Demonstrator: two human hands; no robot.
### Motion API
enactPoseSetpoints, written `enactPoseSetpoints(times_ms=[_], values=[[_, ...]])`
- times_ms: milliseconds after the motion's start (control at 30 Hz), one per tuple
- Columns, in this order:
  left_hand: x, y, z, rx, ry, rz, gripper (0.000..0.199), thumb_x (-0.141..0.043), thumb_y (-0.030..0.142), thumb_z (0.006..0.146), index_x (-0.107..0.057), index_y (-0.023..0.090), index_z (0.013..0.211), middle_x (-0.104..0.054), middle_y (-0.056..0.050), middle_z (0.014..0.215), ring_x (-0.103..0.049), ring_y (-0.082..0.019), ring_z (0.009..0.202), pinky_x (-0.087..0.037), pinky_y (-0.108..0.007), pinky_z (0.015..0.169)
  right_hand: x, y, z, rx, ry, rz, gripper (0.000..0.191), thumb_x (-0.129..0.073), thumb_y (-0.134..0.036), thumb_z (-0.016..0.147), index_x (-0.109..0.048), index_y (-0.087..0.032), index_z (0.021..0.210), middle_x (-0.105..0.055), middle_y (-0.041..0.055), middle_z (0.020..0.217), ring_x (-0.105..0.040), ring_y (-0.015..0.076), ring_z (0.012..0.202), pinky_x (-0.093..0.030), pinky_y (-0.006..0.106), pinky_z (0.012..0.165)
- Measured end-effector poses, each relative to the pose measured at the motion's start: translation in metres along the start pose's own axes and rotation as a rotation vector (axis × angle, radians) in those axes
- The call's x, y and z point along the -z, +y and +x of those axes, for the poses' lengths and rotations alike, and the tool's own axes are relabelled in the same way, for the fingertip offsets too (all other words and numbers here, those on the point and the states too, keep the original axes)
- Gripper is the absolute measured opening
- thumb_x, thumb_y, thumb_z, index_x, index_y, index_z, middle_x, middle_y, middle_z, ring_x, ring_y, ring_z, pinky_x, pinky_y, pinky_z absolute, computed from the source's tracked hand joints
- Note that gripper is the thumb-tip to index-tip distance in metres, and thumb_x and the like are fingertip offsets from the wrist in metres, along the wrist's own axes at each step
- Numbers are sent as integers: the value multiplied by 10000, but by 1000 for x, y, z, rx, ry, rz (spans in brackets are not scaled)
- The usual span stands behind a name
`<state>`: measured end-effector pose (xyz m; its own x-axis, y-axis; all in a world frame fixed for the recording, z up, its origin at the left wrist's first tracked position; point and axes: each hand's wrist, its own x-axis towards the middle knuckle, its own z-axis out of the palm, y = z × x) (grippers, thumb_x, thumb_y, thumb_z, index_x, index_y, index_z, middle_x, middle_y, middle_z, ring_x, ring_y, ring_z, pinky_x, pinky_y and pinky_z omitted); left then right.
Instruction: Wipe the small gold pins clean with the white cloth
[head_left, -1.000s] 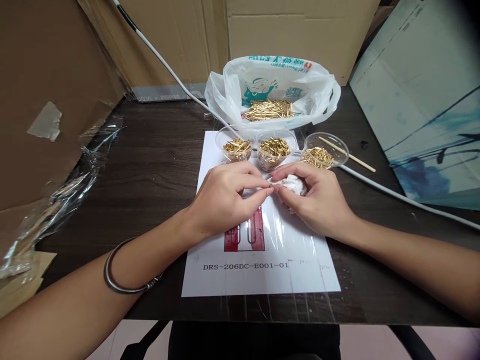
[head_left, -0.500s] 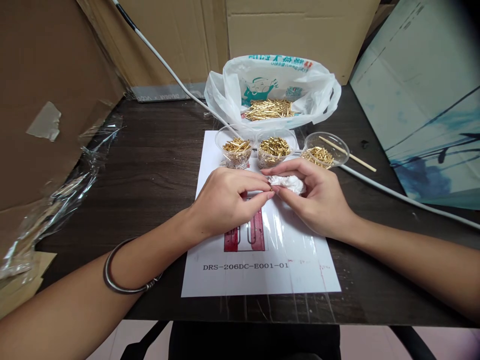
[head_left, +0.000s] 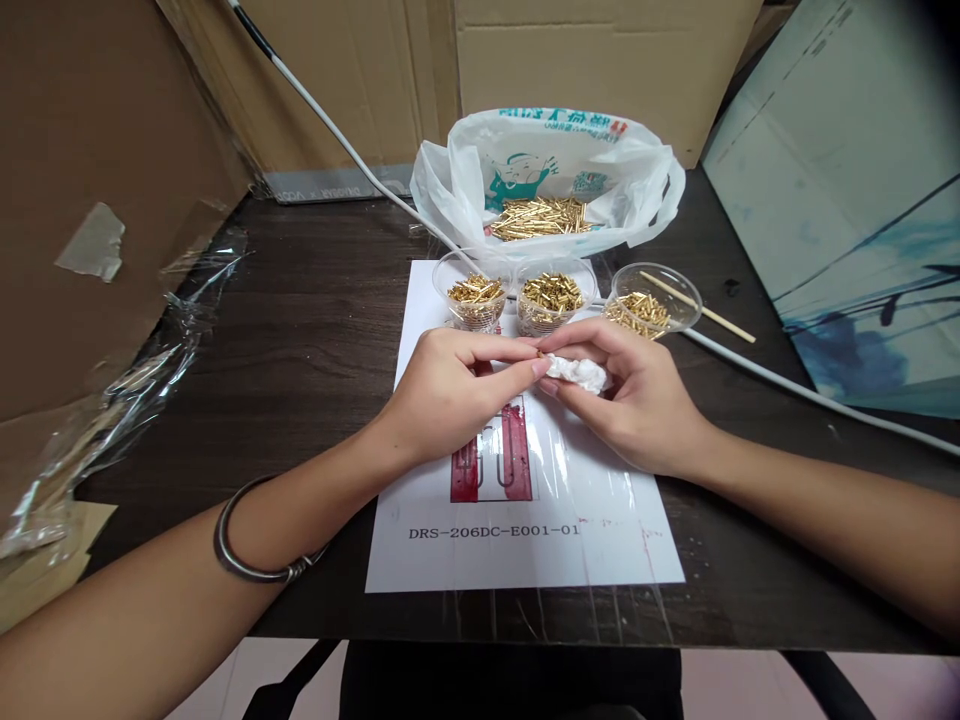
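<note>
Clear wrap (head_left: 191, 330) lines the cardboard at the left. The left hand (head_left: 461, 395) pinches a tiny brass piece (head_left: 540, 353), mostly hidden by its fingertips, over the printed sheet (head_left: 525, 555). Behind stand the left cup (head_left: 474, 290), the middle cup (head_left: 553, 292) and a white bag (head_left: 547, 180), all holding brass bits. The right hand (head_left: 637, 395) grips a crumpled white wad (head_left: 577, 372), partly covered by fingers. The right cup (head_left: 652, 300) has a stick (head_left: 709, 310) beside it; the cable (head_left: 810, 385) passes behind that hand.

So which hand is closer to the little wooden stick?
The right hand is nearer, just left of the wooden stick and closer to the person; the left hand is farther left, beyond the white wad.
</note>
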<state>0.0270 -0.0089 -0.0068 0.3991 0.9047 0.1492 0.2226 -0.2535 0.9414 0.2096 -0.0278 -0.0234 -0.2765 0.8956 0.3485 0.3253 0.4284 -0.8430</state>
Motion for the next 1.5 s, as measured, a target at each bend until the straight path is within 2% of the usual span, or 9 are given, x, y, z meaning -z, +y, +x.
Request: enactPoseSetpoints(times_ms=[167, 367, 600, 733, 867, 1000, 1100, 1300, 1500], values=[[0, 1, 0, 3, 38, 44, 148, -682, 264, 774, -767, 195, 873, -754, -18, 865, -689, -138, 754, -534, -208, 652, 3, -6, -1, -9, 8, -80, 230, -675, -257, 795, -634, -183, 1010, -688, 22, 976, -638, 138, 891, -504, 269, 811], [0, 5, 0, -58, 137, 59, 113, -705, 272, 751, -765, 182, 785, -748, -4, 760, -671, -128, 660, -521, -198, 561, 4, -6, -1, -24, 15, -146, 182, -625, -261, 835, -650, -204, 1006, -696, 11, 966, -633, 150, 865, -492, 282, 779], [-1, 8, -2, -49, 185, 11, 92, -704, 249, 751, -755, 176, 771, -741, 2, 719, -670, -131, 641, -531, -203, 535, 5, -5, -1, -33, -99, -55, 150, -518, -262, 907, -621, -211, 1002, -653, -5, 791, -593, 135, 734, -457, 272, 699], [-2, 8, -3, -37, 203, 15, 93, -714, 255, 740, -752, 173, 764, -736, 7, 706, -652, -119, 623, -515, -199, 521, 7, -5, -1, -117, -152, 28, 191, -503, -336, 918, -598, -212, 1026, -574, -16, 759, -504, 110, 643, -397, 255, 617], [-2, 7, -4, -55, 189, 10, 107, -713, 265, 742, -755, 176, 785, -742, -1, 744, -659, -129, 653, -528, -213, 554, 7, -3, -2, -191, -142, 96, 323, -394, -408, 957, -565, -192, 787, -503, -17, 706, -436, 105, 616, -346, 263, 577], [-1, 7, -1, -10, 116, 3, 104, -701, 244, 754, -750, 161, 793, -747, -11, 776, -661, -124, 662, -529, -204, 564, 6, 1, -3, -210, -65, 47, 221, -446, -359, 941, -529, -203, 808, -498, -24, 696, -441, 110, 629, -349, 267, 595], [-2, 6, 0, 42, 71, 23, 115, -673, 243, 782, -745, 157, 801, -748, -19, 798, -663, -125, 669, -530, -206, 569, 4, 5, -3, -192, 10, 18, 137, -484, -334, 918, -517, -211, 869, -544, -2, 781, -497, 136, 722, -379, 280, 638], [-2, -1, -4, -74, 139, 171, 137, -683, 286, 768, -749, 174, 812, -745, -36, 855, -676, -160, 749, -548, -249, 628, 0, 6, -4, -162, 57, -84, 95, -489, -315, 914, -507, -222, 915, -590, 25, 906, -546, 166, 841, -416, 320, 726], [-4, -4, -3, -162, 77, 182, 119, -657, 241, 785, -749, 178, 825, -739, -45, 917, -680, -171, 828, -559, -266, 669, 1, 3, -4, -88, 1, -155, 76, -488, -276, 914, -518, -220, 954, -591, 19, 904, -565, 163, 842, -432, 335, 770]])
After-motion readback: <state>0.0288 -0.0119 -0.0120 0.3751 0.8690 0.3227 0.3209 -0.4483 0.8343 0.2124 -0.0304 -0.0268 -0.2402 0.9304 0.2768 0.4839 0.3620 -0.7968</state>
